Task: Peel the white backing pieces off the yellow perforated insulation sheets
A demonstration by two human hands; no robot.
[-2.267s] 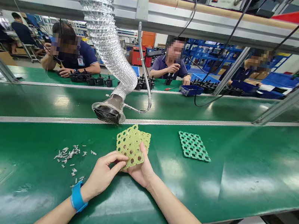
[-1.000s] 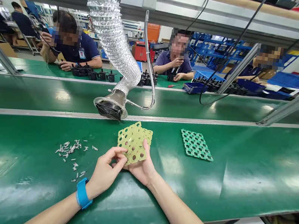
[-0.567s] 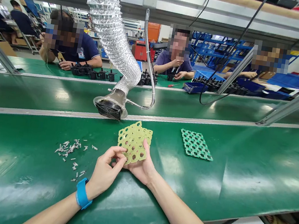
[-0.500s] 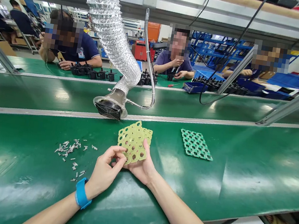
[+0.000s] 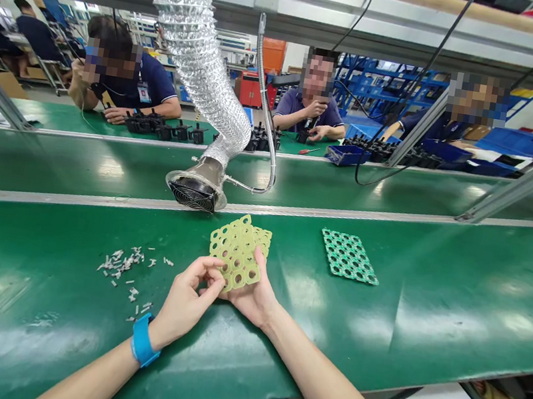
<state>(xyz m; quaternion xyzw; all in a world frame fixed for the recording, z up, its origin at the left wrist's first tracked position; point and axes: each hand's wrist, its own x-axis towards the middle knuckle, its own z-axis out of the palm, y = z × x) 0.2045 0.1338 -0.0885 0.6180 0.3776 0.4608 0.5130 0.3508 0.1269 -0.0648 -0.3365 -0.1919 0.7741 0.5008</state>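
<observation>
On the workbench (image 5: 431, 306), left hand (image 5: 184, 304) and right hand (image 5: 253, 298) pinch a perforated yellow sheet (image 5: 238, 252).

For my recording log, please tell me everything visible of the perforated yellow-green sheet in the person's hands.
The perforated yellow-green sheet looks like stiff fibre board, punched with rows of round holes, its edge scalloped around them. It appears layered, though the count is unclear. It sits tilted over the green bench top, gripped at its lower edge by the left hand and right hand.

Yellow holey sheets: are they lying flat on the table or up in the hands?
Up in the hands. The yellow perforated sheets are gripped between the right hand and the left hand, not lying down.
</observation>
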